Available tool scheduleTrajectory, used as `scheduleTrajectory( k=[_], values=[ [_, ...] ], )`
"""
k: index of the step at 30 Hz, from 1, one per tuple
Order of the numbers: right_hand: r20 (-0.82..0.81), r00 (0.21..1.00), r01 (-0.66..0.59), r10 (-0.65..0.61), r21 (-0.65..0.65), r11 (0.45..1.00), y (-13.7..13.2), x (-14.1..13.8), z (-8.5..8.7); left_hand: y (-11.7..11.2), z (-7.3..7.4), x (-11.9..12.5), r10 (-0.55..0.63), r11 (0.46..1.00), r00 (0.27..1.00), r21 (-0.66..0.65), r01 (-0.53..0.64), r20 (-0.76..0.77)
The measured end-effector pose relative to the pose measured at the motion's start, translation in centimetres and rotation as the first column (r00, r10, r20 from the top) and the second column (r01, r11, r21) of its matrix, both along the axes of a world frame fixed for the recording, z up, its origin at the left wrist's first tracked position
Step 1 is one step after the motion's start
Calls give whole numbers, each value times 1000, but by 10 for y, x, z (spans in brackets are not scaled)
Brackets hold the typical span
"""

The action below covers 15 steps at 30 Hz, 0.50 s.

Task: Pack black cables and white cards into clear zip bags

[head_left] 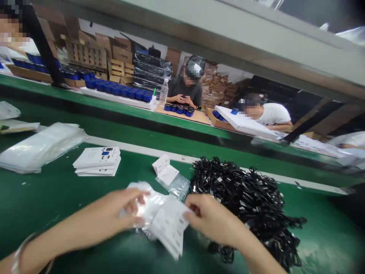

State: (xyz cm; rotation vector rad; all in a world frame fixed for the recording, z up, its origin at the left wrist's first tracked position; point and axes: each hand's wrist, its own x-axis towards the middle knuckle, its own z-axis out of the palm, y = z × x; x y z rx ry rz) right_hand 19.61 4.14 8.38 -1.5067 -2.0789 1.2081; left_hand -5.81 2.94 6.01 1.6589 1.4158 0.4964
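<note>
The bare left hand [127, 211] touches shiny clear plastic bags [149, 203]; the bare right hand [207, 215] pinches white printed paper leaflets [169, 220]. To the right lies a tangled heap of black cables [242, 194]; farther left, stacked white printed sheets [95, 161].

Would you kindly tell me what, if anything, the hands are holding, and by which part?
The right hand pinches the printed white paper at its right edge. The left hand is at the left side of the clear bags; its grip cannot be told.

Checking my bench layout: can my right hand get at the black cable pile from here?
Likely yes: the right hand is beside the black cable pile with nothing visible between them, though it seems to pinch a printed leaflet.
</note>
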Motion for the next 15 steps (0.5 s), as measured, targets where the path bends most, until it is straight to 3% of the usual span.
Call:
scheduleTrajectory(
  k=[3, 7, 11, 15],
  values=[
    [-65, 986, 140, -151, -145, 979, 36, 3, -6, 62, -2, 5, 107, 988, 994, 107, -108, 18],
    [-49, 952, 294, -302, -126, 947, 75, -6, -20, 120, -28, 27, 145, 986, 987, 76, -151, 75],
    [31, 948, 319, -317, -90, 944, 92, -22, -38, 128, -49, 35, 132, 991, 978, -13, -132, 164],
    [182, 963, 207, -200, -21, 978, 91, -33, -43, 112, -57, 28, 134, 991, 970, -48, -126, 204]
  ],
)
